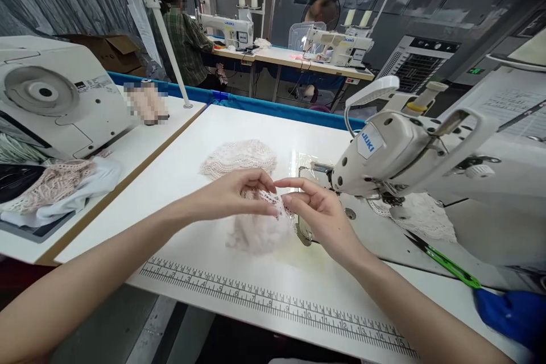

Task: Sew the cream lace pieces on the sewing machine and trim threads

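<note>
My left hand [243,194] and my right hand [318,207] meet over the white table, both pinching a small piece of pale lace fabric [269,198]. The fingers of each hand are closed on it, with the fingertips nearly touching. Below the hands hangs or lies a sheer pale cloth [256,234], blurred; whether it belongs to the same piece I cannot tell. Just behind my left hand lies a folded pile of pale pink lace [241,154]. A white sewing machine [384,148] stands to the right of my right hand, with white lace [426,216] behind its needle area.
Green-handled thread snips [447,264] lie on the machine bed beside a blue cloth [512,313]. A printed ruler [273,298] runs along the table's front edge. At left stand another machine [55,96] and heaped fabric [63,187]. Two people sit at the back near more machines [232,31].
</note>
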Action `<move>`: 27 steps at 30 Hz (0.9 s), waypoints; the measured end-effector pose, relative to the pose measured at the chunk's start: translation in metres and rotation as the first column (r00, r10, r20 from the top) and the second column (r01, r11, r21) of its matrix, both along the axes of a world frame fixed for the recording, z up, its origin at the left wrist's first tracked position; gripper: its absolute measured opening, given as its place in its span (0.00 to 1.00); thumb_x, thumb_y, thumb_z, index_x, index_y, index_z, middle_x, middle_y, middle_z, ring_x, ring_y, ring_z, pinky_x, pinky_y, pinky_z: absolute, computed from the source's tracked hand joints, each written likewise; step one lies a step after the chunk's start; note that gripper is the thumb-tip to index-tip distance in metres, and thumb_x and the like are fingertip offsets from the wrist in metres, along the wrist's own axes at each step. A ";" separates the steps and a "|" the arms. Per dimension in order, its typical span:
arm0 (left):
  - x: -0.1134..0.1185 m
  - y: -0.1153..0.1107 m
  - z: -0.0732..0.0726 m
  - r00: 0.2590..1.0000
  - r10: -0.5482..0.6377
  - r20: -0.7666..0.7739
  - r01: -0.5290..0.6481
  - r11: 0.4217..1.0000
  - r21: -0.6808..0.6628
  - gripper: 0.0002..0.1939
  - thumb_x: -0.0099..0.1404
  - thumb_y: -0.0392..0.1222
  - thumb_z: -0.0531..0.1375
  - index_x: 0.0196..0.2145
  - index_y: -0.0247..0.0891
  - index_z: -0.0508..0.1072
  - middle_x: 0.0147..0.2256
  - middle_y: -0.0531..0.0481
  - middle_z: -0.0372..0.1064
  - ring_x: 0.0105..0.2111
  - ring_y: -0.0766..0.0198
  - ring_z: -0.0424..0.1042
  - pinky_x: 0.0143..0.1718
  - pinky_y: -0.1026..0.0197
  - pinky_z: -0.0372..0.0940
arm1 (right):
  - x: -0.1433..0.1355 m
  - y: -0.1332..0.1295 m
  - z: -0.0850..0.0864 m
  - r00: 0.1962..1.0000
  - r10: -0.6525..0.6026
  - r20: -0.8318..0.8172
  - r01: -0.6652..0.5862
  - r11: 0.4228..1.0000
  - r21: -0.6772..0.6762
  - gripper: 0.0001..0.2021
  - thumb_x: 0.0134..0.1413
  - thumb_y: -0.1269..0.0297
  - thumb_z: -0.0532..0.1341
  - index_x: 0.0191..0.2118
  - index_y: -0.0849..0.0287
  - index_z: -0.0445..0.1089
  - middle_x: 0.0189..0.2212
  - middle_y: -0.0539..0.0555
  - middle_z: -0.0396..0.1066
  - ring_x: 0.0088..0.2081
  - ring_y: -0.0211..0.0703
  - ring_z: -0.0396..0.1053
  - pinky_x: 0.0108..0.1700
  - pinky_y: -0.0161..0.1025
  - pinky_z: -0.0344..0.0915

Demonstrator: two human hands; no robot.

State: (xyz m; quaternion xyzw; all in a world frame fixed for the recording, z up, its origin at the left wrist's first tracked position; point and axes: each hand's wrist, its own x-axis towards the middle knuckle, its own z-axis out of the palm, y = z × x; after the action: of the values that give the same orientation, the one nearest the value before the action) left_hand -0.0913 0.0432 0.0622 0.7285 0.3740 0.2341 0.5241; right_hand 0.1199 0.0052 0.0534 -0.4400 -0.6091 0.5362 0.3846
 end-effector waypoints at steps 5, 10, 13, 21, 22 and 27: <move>0.025 -0.017 -0.004 0.998 0.069 -0.008 -0.069 0.997 0.043 0.16 0.58 0.53 0.64 0.37 0.38 0.72 0.30 0.51 0.67 0.31 0.64 0.68 0.31 0.63 0.62 | 0.011 -0.013 -0.001 1.000 0.005 -0.020 -0.006 1.000 -0.028 0.15 0.61 0.58 0.58 0.51 0.54 0.69 0.18 0.44 0.58 0.19 0.31 0.45 0.21 0.32 0.43; 0.034 -0.022 -0.004 0.991 0.124 -0.053 -0.114 0.980 0.161 0.13 0.61 0.52 0.63 0.39 0.41 0.73 0.31 0.53 0.68 0.30 0.67 0.66 0.30 0.64 0.61 | 0.023 -0.020 -0.002 0.999 0.002 -0.041 -0.003 1.000 -0.024 0.16 0.62 0.56 0.57 0.53 0.54 0.66 0.23 0.47 0.65 0.22 0.33 0.54 0.24 0.33 0.50; 0.041 -0.027 -0.001 0.985 0.155 -0.075 -0.129 0.953 0.274 0.11 0.63 0.50 0.62 0.38 0.42 0.75 0.34 0.53 0.72 0.31 0.67 0.67 0.31 0.64 0.60 | 0.028 -0.024 -0.001 0.999 0.005 -0.042 -0.006 1.000 -0.030 0.16 0.62 0.56 0.56 0.53 0.53 0.65 0.25 0.48 0.67 0.23 0.34 0.56 0.25 0.33 0.51; 0.052 -0.038 -0.012 0.977 0.212 0.002 -0.180 0.822 0.540 0.07 0.64 0.44 0.62 0.38 0.42 0.79 0.31 0.52 0.75 0.30 0.66 0.72 0.31 0.64 0.64 | 0.035 -0.026 -0.005 1.000 -0.027 0.012 0.027 0.999 0.037 0.15 0.61 0.60 0.59 0.53 0.49 0.63 0.33 0.51 0.75 0.34 0.41 0.70 0.35 0.38 0.64; 0.053 -0.038 -0.014 0.974 0.227 0.014 -0.193 0.791 0.581 0.07 0.64 0.43 0.62 0.39 0.42 0.79 0.30 0.52 0.75 0.29 0.67 0.71 0.29 0.64 0.63 | 0.035 -0.026 -0.006 0.999 -0.028 0.030 0.026 0.998 0.061 0.15 0.61 0.60 0.58 0.53 0.49 0.63 0.33 0.50 0.75 0.34 0.41 0.70 0.35 0.38 0.65; 0.057 -0.038 -0.023 0.966 0.235 0.112 -0.256 0.779 0.572 0.08 0.63 0.40 0.63 0.40 0.44 0.79 0.34 0.50 0.72 0.32 0.67 0.70 0.29 0.64 0.63 | 0.037 -0.027 -0.007 0.992 -0.021 0.123 0.003 0.990 0.140 0.15 0.62 0.63 0.56 0.54 0.49 0.62 0.31 0.50 0.75 0.33 0.41 0.70 0.32 0.36 0.64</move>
State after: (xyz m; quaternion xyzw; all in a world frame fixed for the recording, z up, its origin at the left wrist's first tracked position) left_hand -0.0346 0.0048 0.0391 0.7945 0.3669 0.4157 0.2475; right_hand 0.1571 -0.0220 0.0467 -0.4482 -0.6653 0.4615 0.3789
